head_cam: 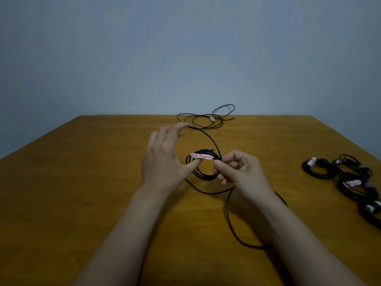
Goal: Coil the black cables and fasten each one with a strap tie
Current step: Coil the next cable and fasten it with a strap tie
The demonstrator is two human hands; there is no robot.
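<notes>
Two bare hands work over a brown wooden table (82,182), winding a thin black cable. The right hand (241,172) pinches one side of a small coil (203,175) between thumb and curled fingers, holding the loops together just above the table. A white strap tie (201,156) with red markings lies across the top of this coil.

The left hand (162,162), on the other side of the coil, is spread with its fingers straight. Its thumb presses against the coil just under the strap tie, and its fingertips reach the loose run of cable (212,139) that arcs away from the coil. Beyond the coil, that run ends in a loose tangle (206,120) at the far table edge. On the near side of the coil, a trailing length (231,223) of cable bends wide under the right forearm. Well to the right of the coil sit finished bundles (315,170), black coils bound with similar ties.

Winding looks partway done, with plenty of cable left to gather. To do it well, the left hand should draw the loose run in gently, since the tangle may snag, and lay each new loop the same size as the coil. Each loop should pass into the right hand's pinch without twisting, and that pinch needs to be firm so the springy loops cannot fan out. The strap tie should lie outside the loops, ready to wrap round them.
</notes>
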